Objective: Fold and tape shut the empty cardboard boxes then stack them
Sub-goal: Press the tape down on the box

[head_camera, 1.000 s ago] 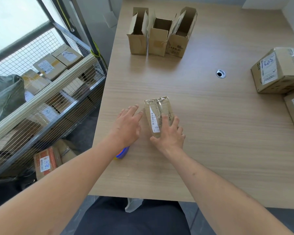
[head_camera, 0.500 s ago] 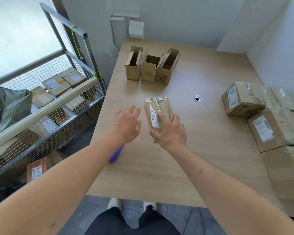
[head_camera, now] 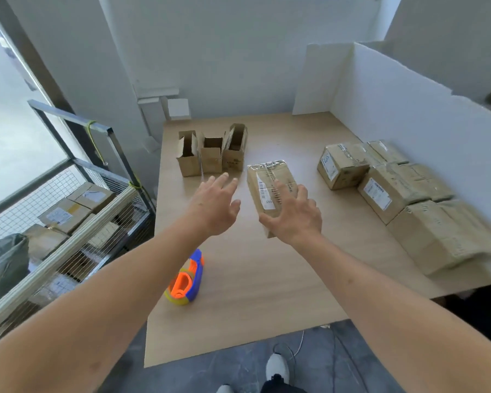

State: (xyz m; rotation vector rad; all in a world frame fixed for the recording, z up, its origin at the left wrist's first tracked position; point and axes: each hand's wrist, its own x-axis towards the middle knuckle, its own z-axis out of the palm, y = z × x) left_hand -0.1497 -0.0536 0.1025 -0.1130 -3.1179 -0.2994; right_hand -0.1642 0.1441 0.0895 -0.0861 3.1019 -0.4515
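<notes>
White partition walls close off the far and right edges of the pale wooden surface I am working over. My right hand holds the taped box, thumb on its near end and fingers spread over the top; I judge this one finished, since glossy tape wraps its far end and runs over the top. The box seems lifted off the surface, though the wide lens makes that hard to confirm.

My left hand is just left of the taped box, fingers straight and spread, holding nothing. I read it as freed up for whichever step comes next.

Beyond the taped box, toward the far wall, three open boxes stand upright in a row with flaps up, so they still need folding and taping. To the right of the taped box, sealed boxes are packed against the partition, the likely place to stack this one. Nearer me than the taped box and to its left, the tape dispenser lies on its side, handy for the next box.
</notes>
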